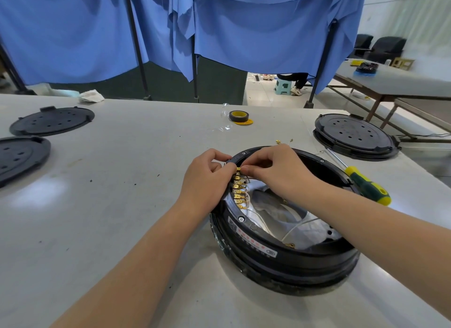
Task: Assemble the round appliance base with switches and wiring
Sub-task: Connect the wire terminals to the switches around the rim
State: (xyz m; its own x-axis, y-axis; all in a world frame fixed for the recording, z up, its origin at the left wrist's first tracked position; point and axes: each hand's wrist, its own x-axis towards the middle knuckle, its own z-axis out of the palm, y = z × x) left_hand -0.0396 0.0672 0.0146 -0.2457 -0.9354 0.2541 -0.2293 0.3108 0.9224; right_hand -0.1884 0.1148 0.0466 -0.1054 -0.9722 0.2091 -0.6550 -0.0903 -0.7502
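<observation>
Mid-wiring: both hands, left [207,178] and right [275,171], pinch the top brass terminal [238,169] on the round black plastic base [280,254]; loose white wires [292,230] and cover remain.

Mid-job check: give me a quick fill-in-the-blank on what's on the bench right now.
1. Both hands work at the row of ____-coloured terminals inside the round base.
2. The screwdriver lies at the base's ____ side.
3. The roll of tape lies on the table ____ the base.
4. Left of the base lie ____ black covers.

Missing: gold; right; beyond; two
</observation>
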